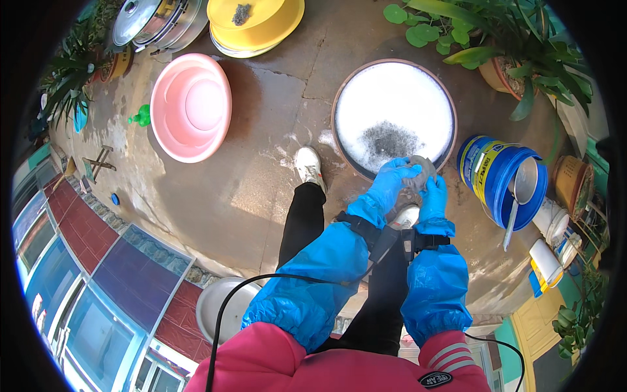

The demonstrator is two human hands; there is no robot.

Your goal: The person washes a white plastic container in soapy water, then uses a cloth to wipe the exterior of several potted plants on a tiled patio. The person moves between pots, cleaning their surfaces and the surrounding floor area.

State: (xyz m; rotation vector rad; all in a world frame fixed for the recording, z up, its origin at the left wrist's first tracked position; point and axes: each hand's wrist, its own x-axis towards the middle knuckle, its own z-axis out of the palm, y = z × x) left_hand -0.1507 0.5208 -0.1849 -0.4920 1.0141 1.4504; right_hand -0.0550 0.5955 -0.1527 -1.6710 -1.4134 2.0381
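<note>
My left hand [389,179] and my right hand [434,196], both in blue gloves, grip a wet grey cloth [419,174] between them. They hold it over the near rim of a large round basin [338,142]. White suds [397,95] cover most of the water in it, with a dark patch near the front where the foam is thin. Blue sleeve covers reach up both forearms, and dark straps circle the wrists. My fingers partly hide the cloth.
A pink basin [169,108] lies left; beside it is a green bottle [142,115]. A yellow basin [254,24] bears a steel-wool-like clump [241,14]. Right stands a blue bucket [482,171] with a metal ladle [525,183]. Potted plants [509,73] line the upper right. The concrete floor [230,196] is wet.
</note>
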